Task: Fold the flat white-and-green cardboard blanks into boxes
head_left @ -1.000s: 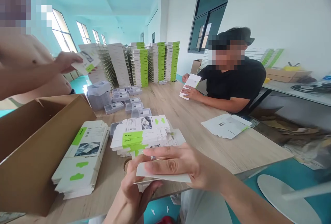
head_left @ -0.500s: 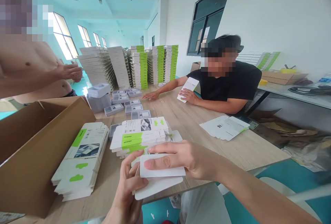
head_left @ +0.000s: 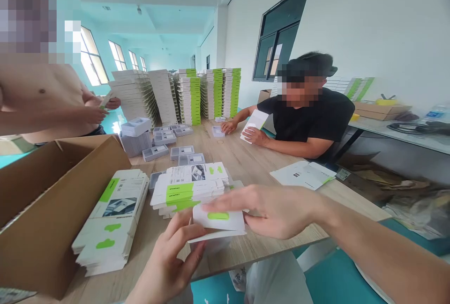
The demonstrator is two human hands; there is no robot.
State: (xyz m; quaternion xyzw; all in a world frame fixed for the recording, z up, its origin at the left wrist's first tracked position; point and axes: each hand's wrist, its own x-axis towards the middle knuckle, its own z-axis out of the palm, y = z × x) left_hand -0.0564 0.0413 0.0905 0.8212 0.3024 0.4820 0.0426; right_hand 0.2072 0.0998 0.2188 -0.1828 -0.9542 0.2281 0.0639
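A small white folding carton with a green hang-hole patch on its end flap is held close to me over the table's near edge. My left hand grips its left side, with the fingers above and the thumb below. Against the raised flap and right side, my right hand is bent around the carton, its fingers partly hidden behind the flap. Something greyish and translucent shows beneath the carton's edge. Just beyond lies a pile of flat printed cartons in white and green.
An open cardboard box stands at left, beside a banded stack of flat cartons. Plastic trays sit farther back, before tall carton stacks. Opposite, a co-worker holds a carton. Another person stands at left.
The carton's end flap has tipped up, showing its green patch, and my right fingers have shifted behind it. The seated co-worker's hand has drawn a plastic tray away from the group.
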